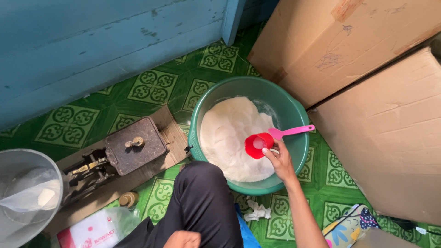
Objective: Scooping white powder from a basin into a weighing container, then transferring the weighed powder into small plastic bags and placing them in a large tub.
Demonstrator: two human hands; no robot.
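— Fingers (272, 155) of right hand (280, 163): pressed together, curled around small red plastic scoop (257, 145), at its rim near the handle side.

— And position of red scoop?

— Inside round green plastic basin (294, 115), resting on the heap of white powder (229, 135), tilted, a little powder in its bowl. Just beside it, touching or nearly so, a pink plastic scoop handle (294, 131), pointing toward the right rim.

— Left hand?

— Only a small part visible at bottom edge (183, 239), close to black trouser knee (202, 197). State of its fingers: cannot tell.

— Around the basin?

— Green patterned floor tiles (151, 87) under everything. On the left, old metal balance scale (124, 149) on a wooden base, well apart from the hand. Further left, grey plastic bucket (11, 158) with clear bag inside. On the right, 2 big brown cardboard boxes (386, 138), near the basin. Behind, blue painted wooden wall (92, 41). Crumpled white paper (257, 212) on tiles below the basin.
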